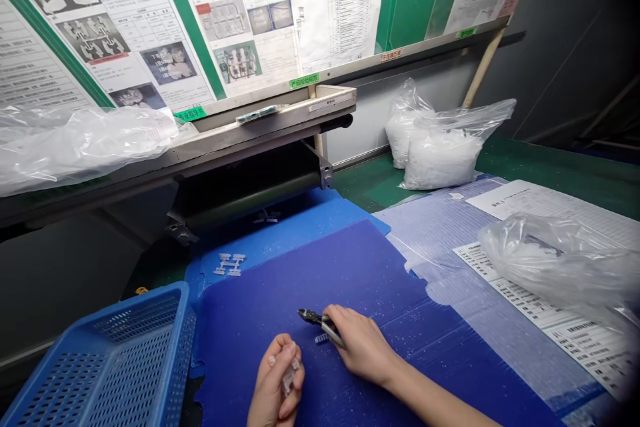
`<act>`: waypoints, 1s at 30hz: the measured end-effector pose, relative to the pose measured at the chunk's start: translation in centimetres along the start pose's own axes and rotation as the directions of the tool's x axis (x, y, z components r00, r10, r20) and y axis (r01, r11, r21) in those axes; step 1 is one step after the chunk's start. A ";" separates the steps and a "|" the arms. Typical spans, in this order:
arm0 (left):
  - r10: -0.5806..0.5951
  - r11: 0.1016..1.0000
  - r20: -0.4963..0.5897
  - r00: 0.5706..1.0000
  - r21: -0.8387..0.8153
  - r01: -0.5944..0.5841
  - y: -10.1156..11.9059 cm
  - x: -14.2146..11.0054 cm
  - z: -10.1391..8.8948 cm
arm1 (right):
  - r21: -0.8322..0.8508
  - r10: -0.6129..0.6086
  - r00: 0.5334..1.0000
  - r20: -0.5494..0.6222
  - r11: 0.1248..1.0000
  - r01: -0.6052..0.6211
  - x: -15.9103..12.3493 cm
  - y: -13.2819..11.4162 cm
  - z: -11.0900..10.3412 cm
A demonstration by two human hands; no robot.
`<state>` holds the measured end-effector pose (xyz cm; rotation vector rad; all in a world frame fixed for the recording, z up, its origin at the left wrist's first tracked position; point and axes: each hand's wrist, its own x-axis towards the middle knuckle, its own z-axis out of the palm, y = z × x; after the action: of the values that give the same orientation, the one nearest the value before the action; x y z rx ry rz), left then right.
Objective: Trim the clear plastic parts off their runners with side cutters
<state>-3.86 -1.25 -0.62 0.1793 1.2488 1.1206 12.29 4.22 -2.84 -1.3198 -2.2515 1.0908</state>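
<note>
My right hand is closed around the grips of side cutters, whose dark jaws point left over the blue sheet. Just under the tool lies a small clear plastic piece with ribbed teeth. To the left, my left hand is curled around small clear plastic parts, partly hidden by the fingers. Farther back on the sheet rests a branched clear plastic moulding.
An open blue plastic basket stands at the left. Filled clear bags are at the back right, and another bag lies on printed label sheets. A conveyor end sits below the shelf.
</note>
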 end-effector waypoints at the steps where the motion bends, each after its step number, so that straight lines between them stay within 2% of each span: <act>1: 0.006 0.999 -0.009 1.000 0.038 -0.006 -0.5 0.2 0.1 | 0.023 0.004 1.000 -0.006 1.000 -0.004 -0.1 -0.2 -0.3; 5: 0.083 0.984 -0.049 0.995 0.163 -0.074 -2.0 0.3 2.2 | 0.129 0.028 0.996 -0.086 0.992 -0.016 -1.1 -1.6 -2.2; 10: 0.161 0.951 -0.029 0.987 0.271 -0.147 -1.7 -0.4 5.2 | 0.226 -0.004 0.977 -0.215 0.973 0.054 -2.7 -3.7 -3.8; 14: 0.169 0.940 0.022 0.985 0.297 -0.168 -0.7 -1.2 6.1 | 0.343 0.093 0.986 -0.140 0.939 -0.040 -4.0 -4.0 -5.6; 17: 0.172 0.932 0.065 0.983 0.313 -0.184 0.2 -1.9 6.3 | 0.227 0.111 0.992 -0.065 0.969 -0.094 -5.1 -3.6 -7.4; 21: 0.195 0.923 0.059 0.979 0.327 -0.203 1.0 -2.5 6.6 | -0.024 0.060 0.998 0.018 0.998 -0.059 -6.4 -3.0 -8.9; 26: 0.209 0.927 0.042 0.977 0.310 -0.212 1.0 -2.7 7.0 | -0.175 0.053 0.999 0.006 0.983 -0.051 -7.4 -3.2 -8.6; 30: 0.164 0.925 0.044 0.986 0.339 -0.169 0.9 -2.9 7.3 | -0.190 0.063 0.998 -0.004 0.980 -0.063 -7.3 -3.7 -8.4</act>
<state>1.88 0.24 4.57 0.5649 1.4302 1.0349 18.93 0.80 6.19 -1.4733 -2.3795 0.9151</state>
